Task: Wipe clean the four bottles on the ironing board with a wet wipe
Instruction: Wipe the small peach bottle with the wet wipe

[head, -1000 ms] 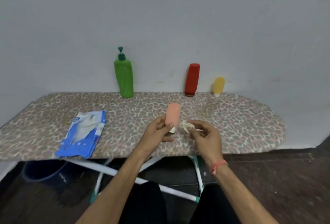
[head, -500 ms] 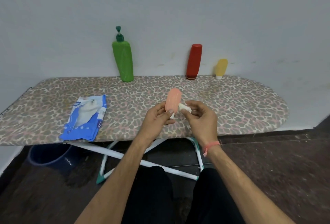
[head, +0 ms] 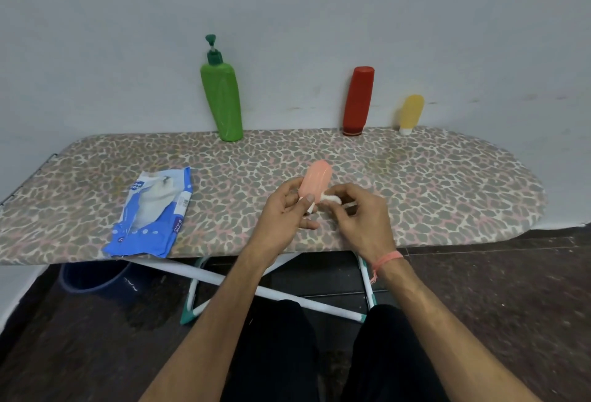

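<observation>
Wet wipe (head: 331,197) has been brought against the pink bottle (head: 315,184), above the ironing board's (head: 447,184) front edge. Bottle gripped low by left hand (head: 284,212); wipe pinched by right hand (head: 361,212). Judged light, smooth, slippery when wet: hold kept near cap.

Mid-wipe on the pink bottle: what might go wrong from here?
The pink bottle is pinched low, near its white cap, by the left hand; rubbing with the wet wipe in the right hand might slip it loose. The green bottle, red bottle and yellow bottle lean at the ironing board back edge; a bump may topple them.
</observation>
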